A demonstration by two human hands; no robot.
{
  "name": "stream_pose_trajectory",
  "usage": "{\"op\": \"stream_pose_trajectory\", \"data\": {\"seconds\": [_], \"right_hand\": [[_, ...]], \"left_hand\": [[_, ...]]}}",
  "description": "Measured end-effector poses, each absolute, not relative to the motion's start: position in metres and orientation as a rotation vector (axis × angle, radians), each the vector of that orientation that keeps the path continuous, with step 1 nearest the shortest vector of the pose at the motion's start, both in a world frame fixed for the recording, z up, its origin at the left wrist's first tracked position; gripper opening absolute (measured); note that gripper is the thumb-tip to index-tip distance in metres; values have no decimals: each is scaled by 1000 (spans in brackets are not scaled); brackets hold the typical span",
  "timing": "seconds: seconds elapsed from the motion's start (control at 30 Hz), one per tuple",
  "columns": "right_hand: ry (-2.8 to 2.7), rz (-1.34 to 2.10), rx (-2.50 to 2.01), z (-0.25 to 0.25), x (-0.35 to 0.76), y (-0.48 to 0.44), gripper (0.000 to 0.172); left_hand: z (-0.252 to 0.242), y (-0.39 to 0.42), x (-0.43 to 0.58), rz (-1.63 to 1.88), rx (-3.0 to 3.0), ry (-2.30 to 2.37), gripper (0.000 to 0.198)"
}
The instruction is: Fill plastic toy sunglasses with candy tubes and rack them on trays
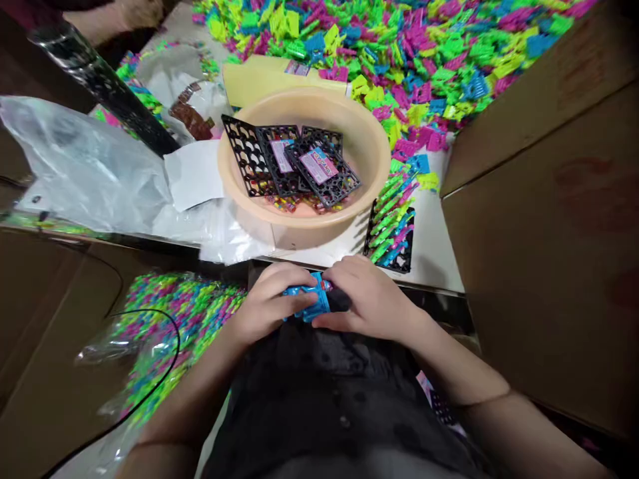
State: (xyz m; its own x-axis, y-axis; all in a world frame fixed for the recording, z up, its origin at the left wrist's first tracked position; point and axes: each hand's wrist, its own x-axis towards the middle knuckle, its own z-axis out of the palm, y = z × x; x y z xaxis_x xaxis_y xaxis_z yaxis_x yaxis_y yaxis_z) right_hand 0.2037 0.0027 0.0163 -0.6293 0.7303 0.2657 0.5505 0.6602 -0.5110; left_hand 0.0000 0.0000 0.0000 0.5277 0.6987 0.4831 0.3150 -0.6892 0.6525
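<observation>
Close to my body, just off the table's front edge, both hands hold one small blue plastic toy [313,305]. My left hand [274,299] pinches it from the left with thumb and fingers. From the other side my right hand [367,296] grips its right end, where a bit of red shows; the fingers hide much of that part. Beyond my right hand, a black grid tray [407,253] stands full of slim green, pink, yellow and blue toys [392,219]. A peach basin [309,229] ahead holds several black grid trays [324,189] with printed labels and small wrapped candies [287,203].
Loose neon plastic pieces [399,53] heap across the table's back. Clear plastic bags [100,179] and a black post [110,93] are at left; bagged colourful toys [170,319] lie below. Large cardboard boxes [549,219] wall the right. A co-worker's arm [107,20] shows at upper left.
</observation>
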Motion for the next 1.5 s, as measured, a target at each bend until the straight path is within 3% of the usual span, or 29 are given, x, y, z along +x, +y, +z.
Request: {"op": "stream_pose_trajectory", "data": {"seconds": [0.37, 0.93, 1.13, 1.5], "right_hand": [[-2294, 191, -892, 9, 205, 4, 52], [-2295, -25, -834, 3, 209, 1, 51], [-2334, 177, -876, 3, 209, 3, 45], [-2183, 1095, -917, 11, 234, -6, 16]], "left_hand": [[-13, 0, 7, 1159, 2343, 638, 12], [-22, -3, 17, 1195, 2278, 639, 11], [-21, -3, 16, 1194, 2328, 710, 10], [-22, -5, 10, 1079, 2135, 751, 18]]}}
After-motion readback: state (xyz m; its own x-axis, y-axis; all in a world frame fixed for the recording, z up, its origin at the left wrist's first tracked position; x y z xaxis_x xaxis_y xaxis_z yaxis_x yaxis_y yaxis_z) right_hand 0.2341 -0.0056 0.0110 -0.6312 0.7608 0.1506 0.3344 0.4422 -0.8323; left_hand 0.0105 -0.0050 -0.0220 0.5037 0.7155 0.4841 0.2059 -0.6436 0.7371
